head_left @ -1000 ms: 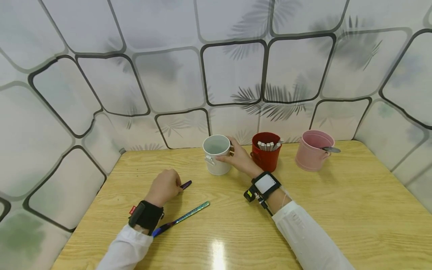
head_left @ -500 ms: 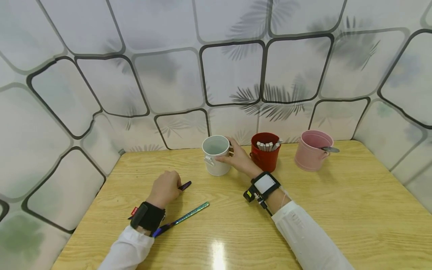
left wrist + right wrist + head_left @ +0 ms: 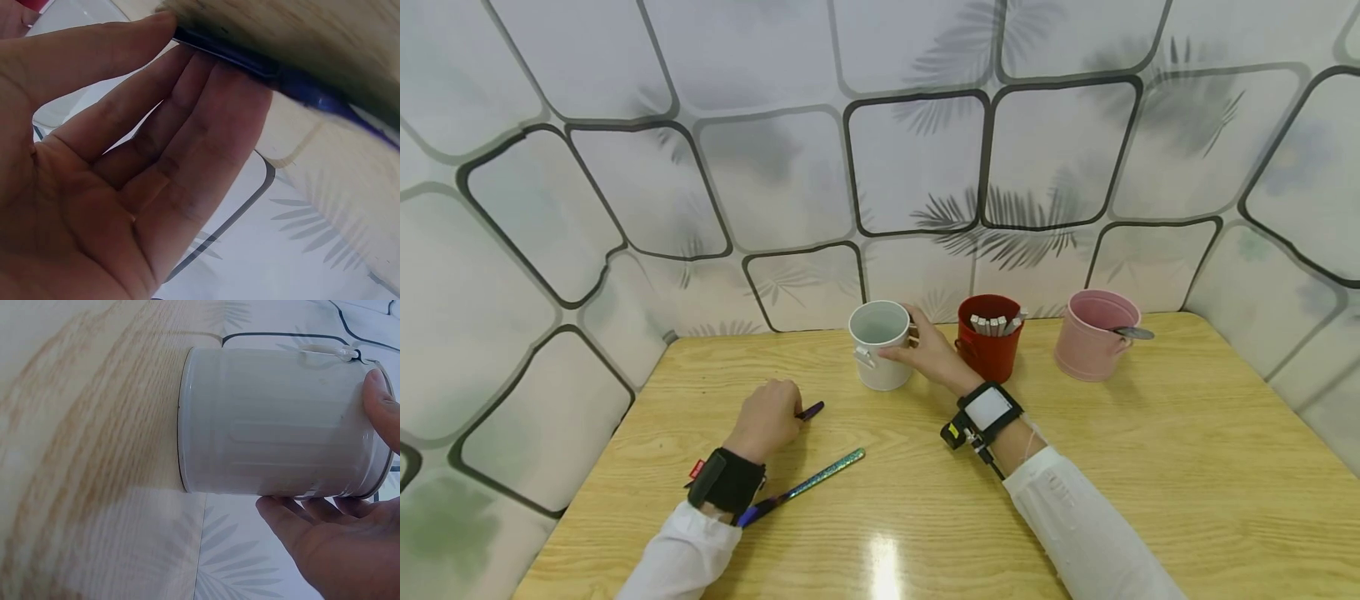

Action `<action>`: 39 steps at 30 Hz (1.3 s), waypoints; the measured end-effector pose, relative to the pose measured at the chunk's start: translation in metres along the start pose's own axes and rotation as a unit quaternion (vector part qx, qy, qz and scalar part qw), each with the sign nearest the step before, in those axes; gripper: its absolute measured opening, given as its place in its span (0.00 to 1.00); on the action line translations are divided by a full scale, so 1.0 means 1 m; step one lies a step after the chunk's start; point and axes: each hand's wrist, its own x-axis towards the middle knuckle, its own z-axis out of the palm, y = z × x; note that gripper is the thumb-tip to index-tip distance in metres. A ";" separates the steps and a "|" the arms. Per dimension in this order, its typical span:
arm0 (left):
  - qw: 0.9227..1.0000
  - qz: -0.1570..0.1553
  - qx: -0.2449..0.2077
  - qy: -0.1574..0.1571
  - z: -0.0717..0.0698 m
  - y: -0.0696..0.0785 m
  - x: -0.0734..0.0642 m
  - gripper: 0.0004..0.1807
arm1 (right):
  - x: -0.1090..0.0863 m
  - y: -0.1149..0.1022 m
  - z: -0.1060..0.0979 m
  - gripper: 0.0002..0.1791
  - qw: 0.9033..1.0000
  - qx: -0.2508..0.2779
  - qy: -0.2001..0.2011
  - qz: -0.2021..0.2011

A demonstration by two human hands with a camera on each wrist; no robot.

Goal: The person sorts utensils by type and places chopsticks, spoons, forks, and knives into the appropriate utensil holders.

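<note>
My left hand (image 3: 766, 421) pinches a slim, glossy dark purple-blue utensil (image 3: 250, 61) between thumb and fingertips, low over the table. One end of this utensil (image 3: 812, 410) sticks out past the fingers in the head view; its exact kind cannot be told. Further back, my right hand (image 3: 928, 354) grips the right side of a white bucket (image 3: 880, 357), thumb near the rim and fingers around the far side. The bucket stands upright on the table, with no contents visible inside. A long stick-like piece (image 3: 823, 475), glittery green at one end and blue at the other, lies by the left forearm.
A red bucket (image 3: 988, 358) with several white-ended sticks (image 3: 992, 325) stands just right of my right hand. Farther right is a pink bucket (image 3: 1088, 354) with a grey spoon-like piece (image 3: 1135, 332) over its rim. A patterned backdrop (image 3: 917, 167) rises behind the wooden table (image 3: 955, 517).
My left hand has shifted very slightly to the right with the dark utensil since a second ago. The right hand stays on the white bucket.
</note>
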 end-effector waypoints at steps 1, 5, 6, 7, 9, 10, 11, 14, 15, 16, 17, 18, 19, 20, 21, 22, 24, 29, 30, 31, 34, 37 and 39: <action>1.000 0.001 -0.002 -0.001 0.000 0.000 0.000 0.07 | 0.000 0.000 0.000 0.46 1.000 0.000 0.000 0.001; 1.000 0.006 -0.005 0.006 0.000 -0.002 0.001 0.08 | 0.000 0.000 0.000 0.46 1.000 -0.002 0.000 0.001; 1.000 0.007 -0.006 0.008 0.000 -0.002 0.001 0.09 | 0.000 0.000 0.000 0.46 1.000 -0.003 0.001 0.002; 1.000 0.007 -0.005 0.010 0.000 -0.002 0.001 0.09 | 0.001 0.000 0.001 0.46 1.000 -0.004 0.001 0.001; 1.000 0.004 -0.003 0.012 0.000 -0.001 0.002 0.11 | 0.001 0.001 0.001 0.46 1.000 -0.004 0.000 -0.002; 1.000 0.003 -0.001 0.013 0.001 -0.001 0.002 0.11 | 0.001 0.001 0.001 0.46 1.000 -0.004 0.000 -0.001; 1.000 0.001 -0.001 0.013 0.001 -0.001 0.002 0.11 | 0.001 0.001 0.001 0.46 1.000 -0.004 0.000 0.000; 1.000 -0.001 0.002 0.013 0.001 -0.001 0.002 0.12 | 0.001 0.001 0.001 0.46 1.000 -0.004 -0.001 0.002; 1.000 -0.001 0.003 0.013 0.002 -0.001 0.002 0.12 | 0.002 0.001 0.001 0.46 1.000 -0.004 -0.001 0.004; 1.000 -0.001 0.003 0.015 0.002 -0.001 0.002 0.11 | 0.002 0.001 0.001 0.46 1.000 -0.003 -0.001 0.005; 1.000 -0.001 0.004 0.017 0.002 -0.002 0.002 0.11 | 0.002 0.001 0.000 0.46 1.000 -0.002 -0.002 0.005; 1.000 0.001 0.005 0.019 0.003 -0.002 0.002 0.11 | 0.002 0.001 0.000 0.46 1.000 -0.002 -0.002 0.004; 1.000 0.002 0.006 0.022 0.003 -0.002 0.002 0.12 | 0.003 0.002 0.000 0.46 1.000 -0.001 -0.003 0.004; 1.000 0.002 0.007 0.023 0.004 -0.002 0.002 0.12 | 0.002 0.002 0.000 0.46 1.000 0.001 -0.002 0.004; 1.000 0.005 0.009 0.024 0.005 -0.002 0.002 0.13 | 0.002 0.002 0.001 0.46 1.000 0.002 -0.002 0.005; 1.000 0.009 0.011 0.026 0.005 -0.002 0.002 0.14 | 0.002 0.002 0.001 0.46 1.000 0.002 -0.001 0.005; 0.999 0.015 0.012 0.029 0.005 -0.001 0.002 0.15 | 0.001 0.002 0.001 0.46 1.000 0.000 -0.001 0.005; 0.999 0.023 0.011 0.035 0.006 0.003 0.003 0.16 | 0.001 0.002 0.001 0.46 1.000 -0.008 0.000 0.001; 0.999 0.023 0.011 0.038 0.006 0.004 0.004 0.16 | 0.001 0.002 0.001 0.46 1.000 -0.007 0.000 0.001; 0.999 0.023 0.011 0.043 0.006 0.004 0.004 0.15 | 0.001 0.002 0.001 0.45 1.000 -0.007 0.000 -0.001; 0.998 0.021 0.006 0.056 0.004 0.006 0.004 0.11 | 0.001 0.001 0.000 0.45 1.000 -0.006 0.000 -0.003; 0.996 0.025 -0.005 0.086 0.001 0.009 0.004 0.07 | 0.001 0.001 0.000 0.45 1.000 -0.005 -0.001 -0.003; 0.993 0.032 -0.010 0.114 -0.002 0.012 0.003 0.05 | 0.001 0.001 0.001 0.46 1.000 -0.006 -0.002 -0.002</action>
